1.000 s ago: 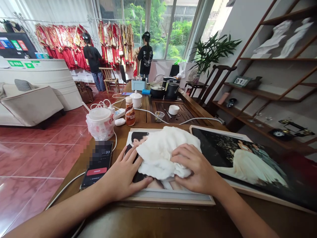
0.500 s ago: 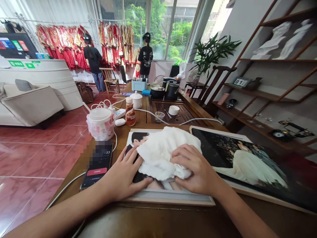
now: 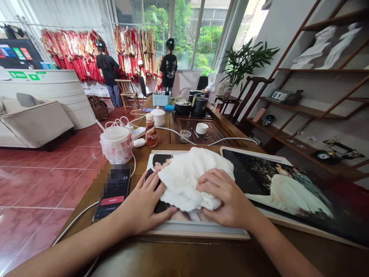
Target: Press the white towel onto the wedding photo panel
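Note:
A framed photo (image 3: 201, 229) lies flat on the brown table in front of me, its middle covered by a bunched white cloth (image 3: 196, 169). My right hand (image 3: 226, 198) grips the cloth at its right side, fingers curled into the folds. Spread flat on the photo's left part, my left hand (image 3: 147, 204) has its fingers apart, with fingertips at the cloth's edge. To the right a second framed photo (image 3: 300, 192), showing a white gown on a dark ground, lies tilted with its corner close to the first.
Left of my arm lies a phone (image 3: 113, 196) with a cable. Beyond stand a bagged white tub (image 3: 117, 144), a bottle (image 3: 151, 130), a lidded white cup (image 3: 158, 116) and a tea tray (image 3: 220, 134). Two people are by the clothes racks (image 3: 135, 50).
My right hand and the cloth's near edge have shifted very slightly to the left. The left hand stays in place on the photo.

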A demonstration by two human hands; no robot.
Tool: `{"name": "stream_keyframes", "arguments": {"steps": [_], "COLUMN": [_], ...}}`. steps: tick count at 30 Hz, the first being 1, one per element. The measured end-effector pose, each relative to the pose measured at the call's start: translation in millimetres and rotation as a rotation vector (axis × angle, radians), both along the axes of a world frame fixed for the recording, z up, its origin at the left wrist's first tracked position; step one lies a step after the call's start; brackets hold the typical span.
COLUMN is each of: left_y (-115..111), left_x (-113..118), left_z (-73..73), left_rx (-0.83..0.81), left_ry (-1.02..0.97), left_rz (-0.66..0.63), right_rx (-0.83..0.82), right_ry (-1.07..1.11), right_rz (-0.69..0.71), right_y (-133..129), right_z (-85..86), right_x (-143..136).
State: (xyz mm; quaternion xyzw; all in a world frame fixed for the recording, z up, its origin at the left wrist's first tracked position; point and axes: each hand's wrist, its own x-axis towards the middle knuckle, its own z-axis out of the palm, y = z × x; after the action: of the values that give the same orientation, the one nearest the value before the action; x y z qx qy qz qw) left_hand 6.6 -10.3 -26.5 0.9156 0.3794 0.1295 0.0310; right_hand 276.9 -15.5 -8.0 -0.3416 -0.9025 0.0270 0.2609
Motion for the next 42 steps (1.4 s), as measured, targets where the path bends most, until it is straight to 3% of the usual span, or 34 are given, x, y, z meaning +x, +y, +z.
{"name": "stream_keyframes", "arguments": {"steps": [6,12,19,25,32,38,42], "left_y": [3.4,-6.1,-3.9,-6.8,-4.2,-8.2,-6.1], "left_x": [-3.1,-3.6,-9.6,-5.9,-8.5,-7.1,-8.4], "left_z": [-2.2,3.8,5.6,5.2,1.3,4.1,1.8], "left_rx": [-0.019,0.002,-0.043,-0.007,-0.030,-0.009,-0.010], "left_ry": [0.026,-0.023,0.020,-0.021,0.025,-0.002,-0.005], "left_rz": [-0.046,0.003,-0.046,0.002,-0.045,0.010,-0.023], "right_rx": [-0.038,0.006,-0.041,0.027,-0.033,0.034,0.009], "right_ry": [0.029,-0.005,0.034,-0.019,0.010,-0.020,-0.006], "right_rz": [0.081,-0.039,0.100,-0.032,0.075,-0.051,0.058], "right_y": [-7.2,-1.0,-13.5,-4.6,-14.0,-7.7,-14.3], "right_z": [2.8,1.0,7.4,3.2,4.2,2.6,4.5], "right_x": [-7.6,1.1,-15.3,-3.9,-14.0,-7.3,-14.2]}}
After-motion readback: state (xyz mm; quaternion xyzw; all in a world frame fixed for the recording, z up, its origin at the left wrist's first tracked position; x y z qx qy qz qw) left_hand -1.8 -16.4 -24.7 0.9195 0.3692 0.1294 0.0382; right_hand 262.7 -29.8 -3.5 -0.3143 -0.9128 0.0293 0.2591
